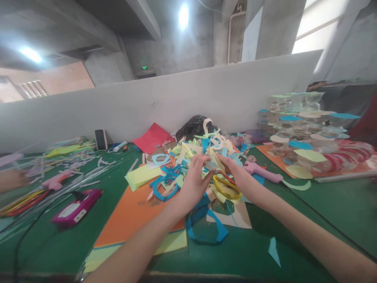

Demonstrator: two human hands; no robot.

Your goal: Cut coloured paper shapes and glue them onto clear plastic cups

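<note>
Green table (312,236) is running back under the scraps (219,141) to a white partition (165,100); beyond, bare concrete (188,51) and a lit lamp (183,17) are showing overhead. Black bag (191,127) is slumping behind the scraps, red sheet (153,137) lying behind-left of them. Orange sheet (132,216) is covering table front-left of the scraps, blue ring (220,232) lying just in front.

Glue gun (265,173) is resting just right of the scraps, its cord (321,213) crossing that side. Cups (297,125) are standing stacked farther right. Left of the scraps, well apart: phone (101,140) standing upright, purple box (77,208), a co-worker's hand (13,181).

Right hand (234,173) is gripping yellow-handled scissors (226,196) over the scraps' front; left hand (196,177) is pinching pale paper (216,159). Hands are nearly meeting; I can't tell whether blades are touching paper.
</note>
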